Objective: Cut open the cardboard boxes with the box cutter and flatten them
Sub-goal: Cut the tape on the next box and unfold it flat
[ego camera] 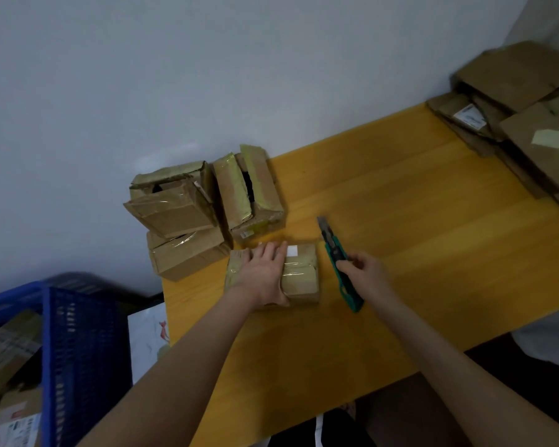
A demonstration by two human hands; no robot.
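right hand (367,272) grips green box cutter (338,264), blade out | left hand (261,272) flat, fingers straight, on taped box (300,274) | box on yellow table (417,221), cutter just right of it

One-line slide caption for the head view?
Left hand rests on a taped box; right hand holds the green box cutter beside it.

- No print in the frame is sharp enough to read.
- Centre: a small white sticker (292,251) on the taped box (300,279) looks blank.
- Just above it, a tiny label (244,234) on the open box (236,188) is too small to make out.
- Upper right: a white shipping label (469,116) with dark blurred lines lies on the flattened cardboard (510,75).
- Lower left: printed labels (13,427) on boxes in the blue basket (81,350) are illegible.
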